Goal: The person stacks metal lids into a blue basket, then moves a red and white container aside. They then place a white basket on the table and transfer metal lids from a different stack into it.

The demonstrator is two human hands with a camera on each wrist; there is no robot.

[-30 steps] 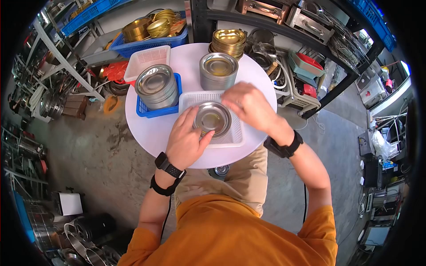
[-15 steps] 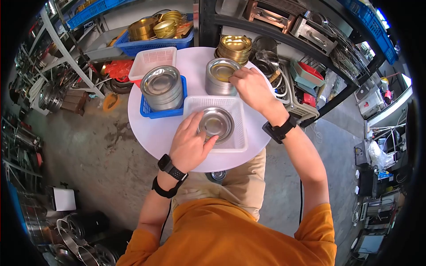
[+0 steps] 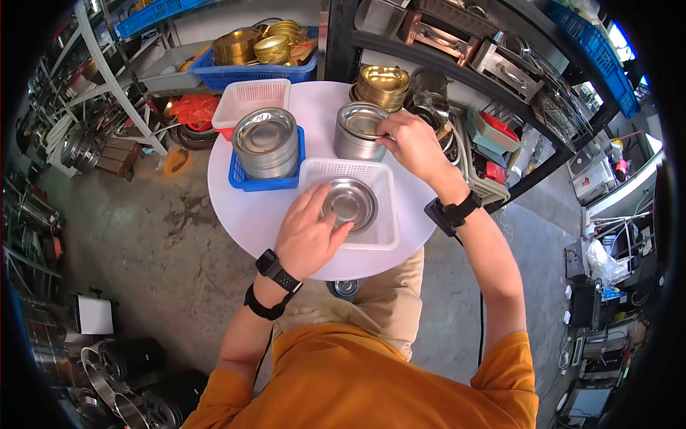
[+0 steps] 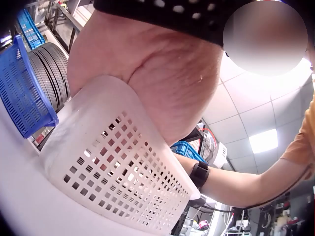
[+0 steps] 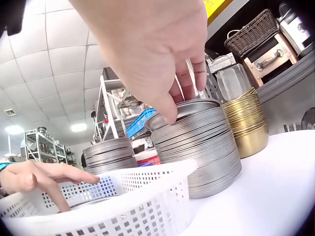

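A round steel dish [image 3: 350, 201] lies in the white perforated basket [image 3: 386, 214] at the front of the round table. My left hand [image 3: 306, 230] reaches over the basket's left rim, fingers fairly straight at the dish's edge; its fingertips are out of sight in the left wrist view. Behind the basket stands a tall stack of steel dishes [image 3: 357, 147]. My right hand [image 3: 416, 149] pinches the rim of its top dish [image 5: 197, 106], thumb in front. That dish sits tilted, its near-left side raised off the stack in the right wrist view.
Left of the basket, another stack of steel dishes [image 3: 265, 146] stands in a blue basket [image 3: 266, 184]. A pink-white basket [image 3: 251, 100] sits behind it. Golden bowls [image 3: 382, 87] are stacked at the table's back edge. Dark shelving [image 3: 457, 66] runs close behind the table.
My right hand has moved from beside the white basket back to the rear dish stack and taken hold of its top dish's rim. My left hand stays at the dish in the basket.
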